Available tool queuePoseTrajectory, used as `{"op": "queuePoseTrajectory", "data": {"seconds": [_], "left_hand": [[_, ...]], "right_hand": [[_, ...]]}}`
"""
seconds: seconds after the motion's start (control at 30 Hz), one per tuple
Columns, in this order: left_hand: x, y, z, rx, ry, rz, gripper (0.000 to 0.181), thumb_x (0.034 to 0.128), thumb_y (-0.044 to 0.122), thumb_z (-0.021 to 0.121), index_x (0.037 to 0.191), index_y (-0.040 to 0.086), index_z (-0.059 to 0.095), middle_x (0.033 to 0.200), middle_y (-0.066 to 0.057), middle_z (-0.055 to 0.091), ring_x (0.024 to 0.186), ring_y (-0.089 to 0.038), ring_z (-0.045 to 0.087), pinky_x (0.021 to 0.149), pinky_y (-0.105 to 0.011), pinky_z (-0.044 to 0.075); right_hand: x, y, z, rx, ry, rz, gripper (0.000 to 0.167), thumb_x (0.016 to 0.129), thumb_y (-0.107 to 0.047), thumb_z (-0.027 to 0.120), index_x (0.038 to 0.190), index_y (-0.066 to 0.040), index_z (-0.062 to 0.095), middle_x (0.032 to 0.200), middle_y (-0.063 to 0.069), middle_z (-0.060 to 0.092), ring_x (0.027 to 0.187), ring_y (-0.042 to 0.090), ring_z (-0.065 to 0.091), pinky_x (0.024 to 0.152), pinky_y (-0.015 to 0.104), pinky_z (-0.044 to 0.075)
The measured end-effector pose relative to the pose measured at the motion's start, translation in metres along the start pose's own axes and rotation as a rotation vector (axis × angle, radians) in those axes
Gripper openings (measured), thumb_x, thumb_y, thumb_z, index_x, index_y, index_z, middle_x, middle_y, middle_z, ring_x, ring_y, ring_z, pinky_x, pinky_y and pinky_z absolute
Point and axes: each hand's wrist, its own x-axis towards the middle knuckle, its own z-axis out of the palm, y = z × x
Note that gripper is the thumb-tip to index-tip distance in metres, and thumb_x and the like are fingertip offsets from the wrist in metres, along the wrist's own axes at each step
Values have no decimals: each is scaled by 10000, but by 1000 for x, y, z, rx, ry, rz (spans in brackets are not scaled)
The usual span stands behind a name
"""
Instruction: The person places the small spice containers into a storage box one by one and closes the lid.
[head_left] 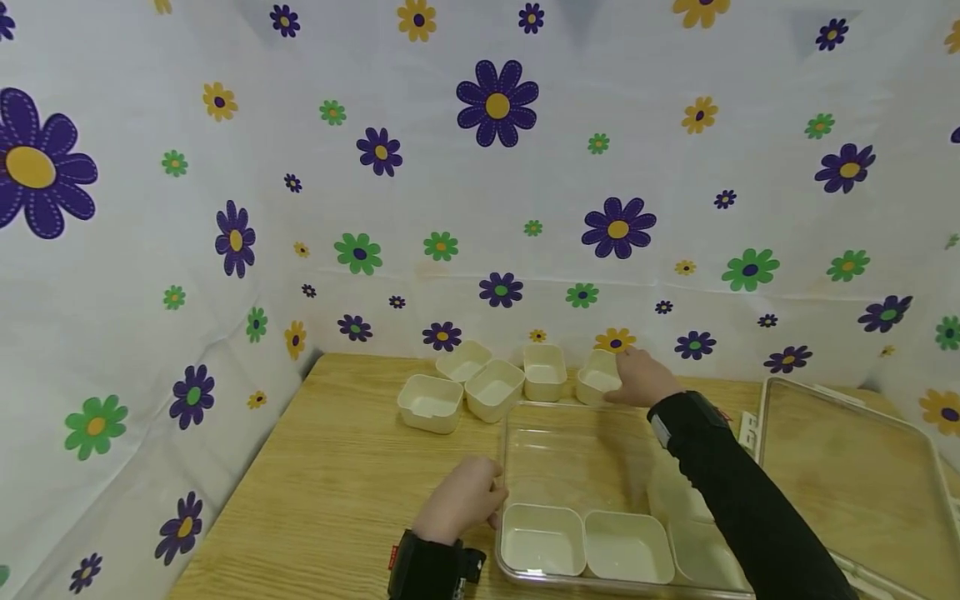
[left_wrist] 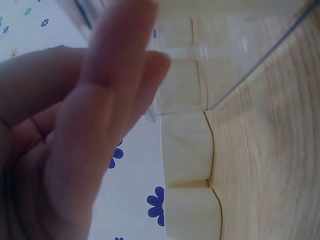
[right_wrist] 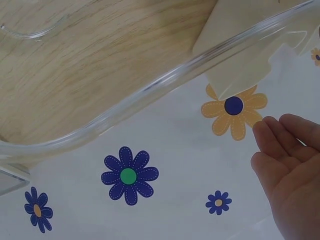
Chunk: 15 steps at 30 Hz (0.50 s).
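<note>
right hand (head_left: 647,380): fingers loosely bent, no hold seen, beside cup (head_left: 596,381) behind clear box (head_left: 573,462). left hand (head_left: 459,502): part-curled at box's left wall, grip unclear. risk: glancing touch may tip cup; sleeve (head_left: 750,504), crossing box, may snag rim.

Pale cream cups (head_left: 597,377) sit inside and behind a clear, open-topped box (head_left: 573,462).

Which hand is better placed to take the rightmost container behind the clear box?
Right, most likely: the right hand is right beside that container, while the left hand is farther off, at the left side of the clear box.
</note>
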Motion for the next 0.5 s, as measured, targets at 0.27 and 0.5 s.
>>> {"op": "queuePoseTrajectory", "data": {"seconds": [0.27,0.5], "left_hand": [[-1,0,1,-9,0,-3,222,833,7,532,629,58,461,478,-8,483,444,-186,566,382,-200,284],[-1,-1,0,9,0,-10,211,832,14,538,635,68,485,464,10,487,407,-141,520,380,-195,270]], "right_hand": [[7,5,4,-3,-2,0,550,719,-327,707,995,110,518,889,167,510,802,284,482,781,424,424],[13,2,7,9,-15,37,565,701,-323,729,995,110,513,888,183,512,786,295,480,779,438,427]]}}
